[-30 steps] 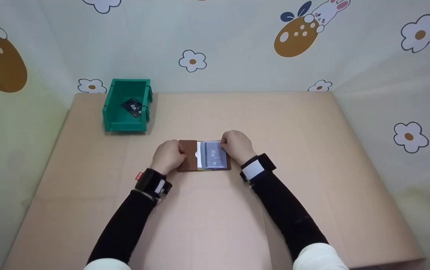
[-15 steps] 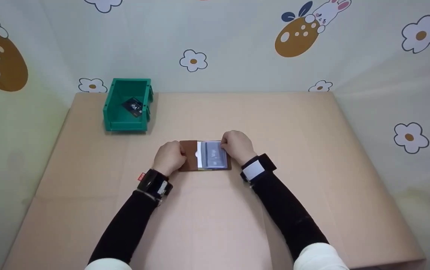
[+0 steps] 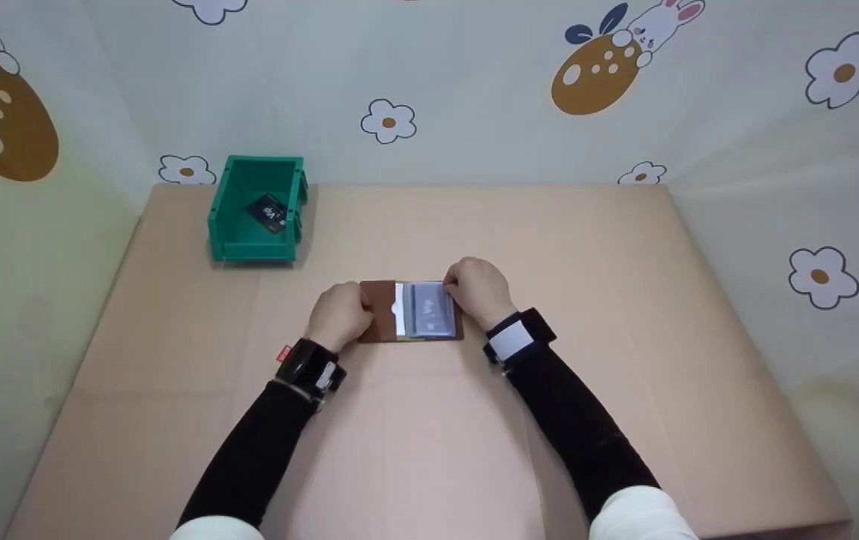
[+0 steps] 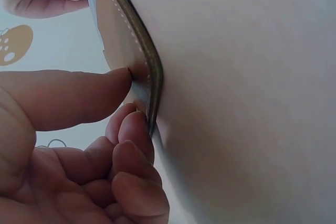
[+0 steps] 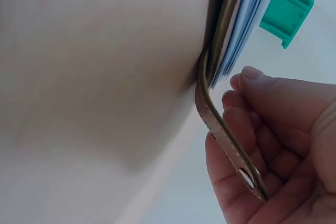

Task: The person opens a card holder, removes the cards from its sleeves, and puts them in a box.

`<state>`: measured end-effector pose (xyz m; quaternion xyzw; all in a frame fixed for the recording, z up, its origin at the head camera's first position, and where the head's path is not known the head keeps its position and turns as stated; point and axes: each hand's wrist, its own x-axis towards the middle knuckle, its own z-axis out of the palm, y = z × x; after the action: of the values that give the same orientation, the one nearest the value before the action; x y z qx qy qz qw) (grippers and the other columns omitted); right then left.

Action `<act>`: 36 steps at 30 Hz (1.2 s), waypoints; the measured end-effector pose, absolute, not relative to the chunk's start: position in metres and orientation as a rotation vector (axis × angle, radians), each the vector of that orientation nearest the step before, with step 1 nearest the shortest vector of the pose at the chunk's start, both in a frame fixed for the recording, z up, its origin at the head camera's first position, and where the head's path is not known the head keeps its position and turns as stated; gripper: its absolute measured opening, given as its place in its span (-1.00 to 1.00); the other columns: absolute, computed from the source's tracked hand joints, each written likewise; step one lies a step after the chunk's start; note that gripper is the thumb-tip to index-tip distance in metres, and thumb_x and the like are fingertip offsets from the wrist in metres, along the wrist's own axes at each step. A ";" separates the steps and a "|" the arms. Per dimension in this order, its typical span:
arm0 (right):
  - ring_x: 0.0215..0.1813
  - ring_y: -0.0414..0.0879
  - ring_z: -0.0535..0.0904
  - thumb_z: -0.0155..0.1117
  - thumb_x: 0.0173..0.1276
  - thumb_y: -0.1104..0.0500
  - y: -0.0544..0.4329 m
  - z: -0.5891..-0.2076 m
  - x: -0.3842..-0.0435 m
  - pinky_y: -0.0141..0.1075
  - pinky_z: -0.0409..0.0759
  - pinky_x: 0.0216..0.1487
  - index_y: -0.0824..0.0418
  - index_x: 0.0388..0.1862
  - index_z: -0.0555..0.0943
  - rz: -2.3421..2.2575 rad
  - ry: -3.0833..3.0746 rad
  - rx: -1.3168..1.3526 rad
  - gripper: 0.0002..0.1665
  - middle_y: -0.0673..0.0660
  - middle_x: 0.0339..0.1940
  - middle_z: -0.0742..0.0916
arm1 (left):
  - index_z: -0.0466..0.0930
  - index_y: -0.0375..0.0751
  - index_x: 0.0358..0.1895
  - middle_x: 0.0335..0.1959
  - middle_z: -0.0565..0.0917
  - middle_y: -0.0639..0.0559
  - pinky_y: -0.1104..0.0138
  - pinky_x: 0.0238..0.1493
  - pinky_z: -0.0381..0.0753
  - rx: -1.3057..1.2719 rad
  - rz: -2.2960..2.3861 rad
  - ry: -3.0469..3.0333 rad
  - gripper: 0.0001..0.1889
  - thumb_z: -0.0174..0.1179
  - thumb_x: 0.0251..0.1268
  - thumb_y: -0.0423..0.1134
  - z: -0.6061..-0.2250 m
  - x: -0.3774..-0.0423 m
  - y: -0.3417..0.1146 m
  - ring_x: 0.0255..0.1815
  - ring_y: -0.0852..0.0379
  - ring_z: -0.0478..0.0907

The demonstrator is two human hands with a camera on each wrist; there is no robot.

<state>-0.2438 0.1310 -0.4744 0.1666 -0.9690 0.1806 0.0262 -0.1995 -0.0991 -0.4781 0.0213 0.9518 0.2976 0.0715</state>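
A brown card holder (image 3: 379, 322) lies open on the table in the head view. Clear plastic sleeves (image 3: 434, 309) fill its right half, and lettering shows through them. My left hand (image 3: 340, 315) pinches the edge of the left cover between thumb and fingers, as the left wrist view shows. At the right end, my right hand (image 3: 480, 291) has its fingertips by the upper corner of the sleeves. In the right wrist view its fingers curl around a strap (image 5: 229, 142) with a metal snap, while the thumb sits close to the sleeve edges.
Toward the back left of the table (image 3: 587, 300) stands a green bin (image 3: 253, 253) with a dark card (image 3: 267, 213) inside, partly hidden by the bin wall. Patterned curtains (image 3: 474, 90) border the table at the back and on both sides.
The head view has shifted very slightly. Both hands stay at the card holder, with hardly any movement relative to it.
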 end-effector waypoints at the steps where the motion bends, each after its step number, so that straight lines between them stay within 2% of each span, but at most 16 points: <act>1: -0.18 0.01 0.68 0.43 0.22 0.23 0.131 -0.474 -0.244 -0.14 0.60 -0.10 0.16 -0.37 0.80 0.557 -2.991 0.513 -0.95 0.07 -0.30 0.77 | 0.69 -0.39 -0.26 -0.26 0.70 -0.18 0.07 -0.13 0.57 0.065 0.899 2.861 -0.85 0.23 0.11 -0.42 -0.478 -0.199 -0.099 -0.21 -0.12 0.61; 13: -0.14 0.03 0.69 0.43 0.23 0.25 0.127 -0.474 -0.244 -0.14 0.62 -0.08 0.17 -0.32 0.82 0.458 -3.018 0.542 -0.93 0.09 -0.25 0.78 | 0.69 -0.39 -0.24 -0.25 0.70 -0.19 0.06 -0.10 0.56 0.073 0.901 2.869 -0.85 0.27 0.12 -0.41 -0.479 -0.199 -0.100 -0.19 -0.14 0.61; 36: -0.20 0.02 0.69 0.43 0.18 0.29 0.126 -0.470 -0.241 -0.11 0.62 -0.14 0.17 -0.39 0.81 0.326 -3.002 0.767 -0.94 0.12 -0.31 0.78 | 0.70 -0.41 -0.23 -0.22 0.71 -0.21 0.05 -0.07 0.57 0.080 0.889 2.882 -0.82 0.25 0.10 -0.42 -0.479 -0.199 -0.099 -0.15 -0.16 0.62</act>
<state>-0.2405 0.1259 -0.4705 0.2460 -0.9635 0.1047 0.0131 -0.1991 -0.0990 -0.4791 0.0266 0.9534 0.2940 0.0620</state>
